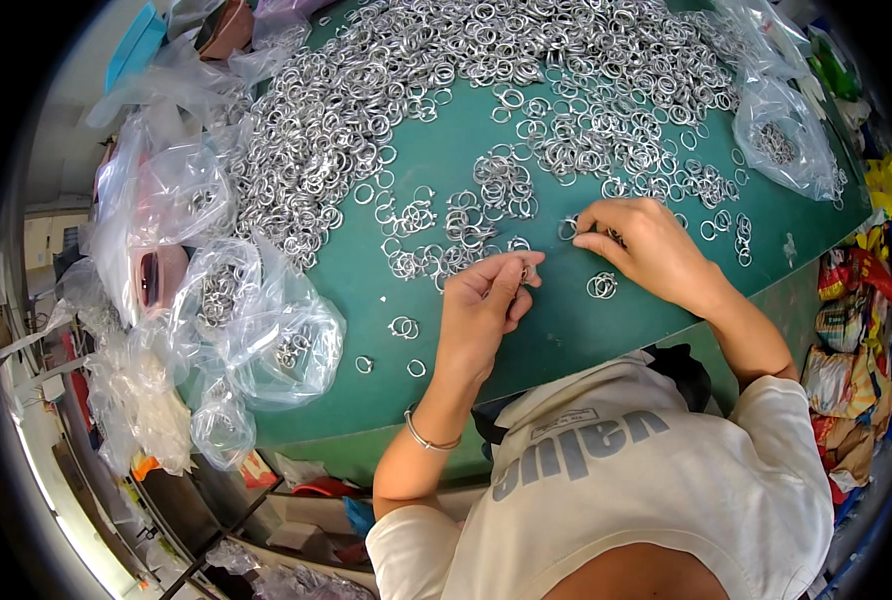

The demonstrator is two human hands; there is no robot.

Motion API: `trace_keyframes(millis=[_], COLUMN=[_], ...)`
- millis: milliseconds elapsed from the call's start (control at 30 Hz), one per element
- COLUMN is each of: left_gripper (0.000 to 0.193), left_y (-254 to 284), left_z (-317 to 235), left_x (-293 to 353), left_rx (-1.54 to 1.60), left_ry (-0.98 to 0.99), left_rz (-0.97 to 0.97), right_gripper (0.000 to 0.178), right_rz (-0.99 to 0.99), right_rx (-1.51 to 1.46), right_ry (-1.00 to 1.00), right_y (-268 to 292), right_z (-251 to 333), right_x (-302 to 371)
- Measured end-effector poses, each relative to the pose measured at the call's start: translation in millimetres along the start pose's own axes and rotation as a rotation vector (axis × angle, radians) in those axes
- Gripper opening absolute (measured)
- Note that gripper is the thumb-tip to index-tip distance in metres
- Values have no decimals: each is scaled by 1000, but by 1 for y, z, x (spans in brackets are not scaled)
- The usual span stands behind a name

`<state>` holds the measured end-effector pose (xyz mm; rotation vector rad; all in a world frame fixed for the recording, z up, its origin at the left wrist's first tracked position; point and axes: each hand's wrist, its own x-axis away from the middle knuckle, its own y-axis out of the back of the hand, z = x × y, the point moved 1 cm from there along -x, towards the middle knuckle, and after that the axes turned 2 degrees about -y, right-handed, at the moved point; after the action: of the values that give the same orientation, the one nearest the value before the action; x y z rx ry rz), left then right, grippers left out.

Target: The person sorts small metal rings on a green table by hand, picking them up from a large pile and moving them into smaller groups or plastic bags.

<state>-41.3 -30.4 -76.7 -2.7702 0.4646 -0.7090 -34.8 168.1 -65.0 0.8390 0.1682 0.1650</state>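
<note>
My left hand [486, 292] is closed, with the thumb pressed against the index finger. A bit of a silver metal ring [524, 272] shows between those fingers; the rest is hidden. To its right, my right hand [651, 245] pinches a silver ring [567, 229] at its fingertips, just above the green tabletop [556, 320]. Something small and dark shows inside the curled right fingers, too hidden to name. Under the right hand lies a small cluster of rings [601, 286]. Loose clumps of rings [471, 225] spread beyond the left hand.
A large heap of rings [426, 60] curves across the far side and left. Clear plastic bags with rings stand at the left [286, 330] and far right [781, 140]. A few single rings [404, 327] lie left of my left hand. Colourful packages [846, 320] line the right.
</note>
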Motion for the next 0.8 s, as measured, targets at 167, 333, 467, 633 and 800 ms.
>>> trace_keyframes(millis=[167, 333, 467, 633, 800], left_gripper=[15, 14, 16, 25, 30], left_y=[-5, -29, -20, 10, 8], left_z=[5, -13, -14, -9, 3], left_x=[11, 13, 8, -1, -4], left_rx=[-396, -737, -571, 239, 459], left_ry=[-299, -661, -604, -47, 141], left_rz=[-22, 145, -11, 84, -48], right_gripper=[33, 48, 42, 39, 38], right_rz=[213, 423, 335, -50, -831], right_rx=[-979, -1695, -1831, -1700, -459], right_ry=[-418, -732, -827, -564, -466], right_y=[-13, -32, -25, 45, 127], right_z=[10, 16, 4, -43, -102], right_x=[6, 18, 16, 42, 55])
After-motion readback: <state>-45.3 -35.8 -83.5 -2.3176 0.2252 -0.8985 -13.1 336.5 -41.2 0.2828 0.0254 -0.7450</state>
